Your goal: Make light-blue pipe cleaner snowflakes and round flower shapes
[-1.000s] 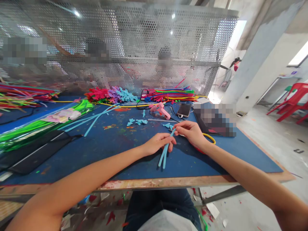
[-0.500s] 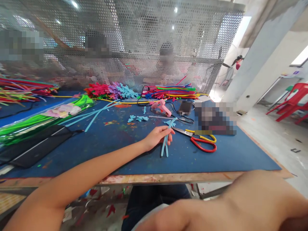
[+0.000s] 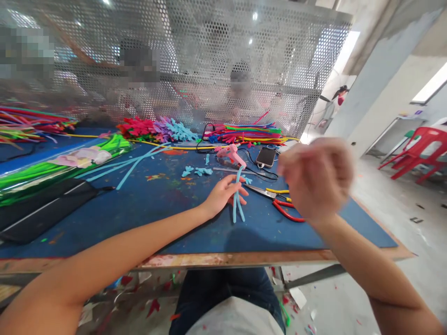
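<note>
My left hand pinches light blue pipe cleaners between thumb and fingers, above the blue-covered table. Their lower ends split apart and hang towards me. Over the right side of the table, my right hand is raised and smeared by motion, so its fingers do not show clearly. Scissors with one red and one yellow handle lie partly behind it, blades pointing at my left hand. Just beyond the held pipe cleaners lies a small light blue twisted piece, with similar pieces further left.
A pink glue gun and a phone with a cable lie beyond my hands. Bundles of coloured pipe cleaners line the back below a perforated metal screen. On the left are a green bagged bundle and a black pouch.
My right hand has come into view, raised over the table's right side. My left hand still holds the pipe cleaners, whose upper part now bends more. The view has shifted slightly.
</note>
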Motion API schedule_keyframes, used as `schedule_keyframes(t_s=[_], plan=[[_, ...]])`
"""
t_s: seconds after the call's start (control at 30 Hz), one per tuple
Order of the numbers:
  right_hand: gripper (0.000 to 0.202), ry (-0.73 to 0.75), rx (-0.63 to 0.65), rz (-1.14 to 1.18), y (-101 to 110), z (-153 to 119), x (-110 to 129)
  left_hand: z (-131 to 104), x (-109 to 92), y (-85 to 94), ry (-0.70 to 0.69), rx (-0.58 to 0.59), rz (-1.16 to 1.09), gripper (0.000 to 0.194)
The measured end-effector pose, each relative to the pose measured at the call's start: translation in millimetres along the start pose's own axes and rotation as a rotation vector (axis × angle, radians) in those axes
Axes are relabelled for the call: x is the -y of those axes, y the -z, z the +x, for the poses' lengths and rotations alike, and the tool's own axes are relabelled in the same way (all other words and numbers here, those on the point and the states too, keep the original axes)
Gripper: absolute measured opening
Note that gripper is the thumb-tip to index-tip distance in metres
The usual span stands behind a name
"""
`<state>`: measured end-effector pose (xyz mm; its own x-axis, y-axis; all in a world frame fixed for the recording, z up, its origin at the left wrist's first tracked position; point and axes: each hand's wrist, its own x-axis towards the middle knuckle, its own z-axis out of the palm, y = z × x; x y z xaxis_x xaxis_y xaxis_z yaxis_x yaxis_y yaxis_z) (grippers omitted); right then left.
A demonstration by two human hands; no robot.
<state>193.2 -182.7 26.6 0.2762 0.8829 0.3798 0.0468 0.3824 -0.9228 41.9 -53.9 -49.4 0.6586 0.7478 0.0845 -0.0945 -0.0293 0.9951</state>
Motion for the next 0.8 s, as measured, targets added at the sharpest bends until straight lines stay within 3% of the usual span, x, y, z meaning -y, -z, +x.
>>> schedule_keyframes(t_s=[0.1,0.17,0.27,0.33,0.47,0.6,0.8], plan=[[0.017,0.218,0.018,-0.201,-12,44,-40,2,1,2.6,-0.007,-0.053,0.036,0.035],[0.025,0.170,0.081,-0.289,-13,60,-68,3,1,4.2,-0.025,-0.072,0.076,0.034],[0.024,0.075,0.284,-0.312,-11,64,-95,3,1,4.8,-0.051,-0.052,0.147,0.031],[0.020,0.080,0.341,-0.305,-10,61,-99,2,1,3.9,-0.058,-0.007,0.191,0.029],[0.019,0.067,0.329,-0.277,-10,57,-94,-1,-2,1.6,-0.052,0.066,0.215,0.029],[0.020,0.005,0.316,-0.273,-10,58,-95,-2,-3,1.0,-0.026,0.043,0.155,0.031],[0.025,0.027,0.361,-0.326,-9,57,-95,0,1,3.3,-0.064,0.075,0.152,0.031]])
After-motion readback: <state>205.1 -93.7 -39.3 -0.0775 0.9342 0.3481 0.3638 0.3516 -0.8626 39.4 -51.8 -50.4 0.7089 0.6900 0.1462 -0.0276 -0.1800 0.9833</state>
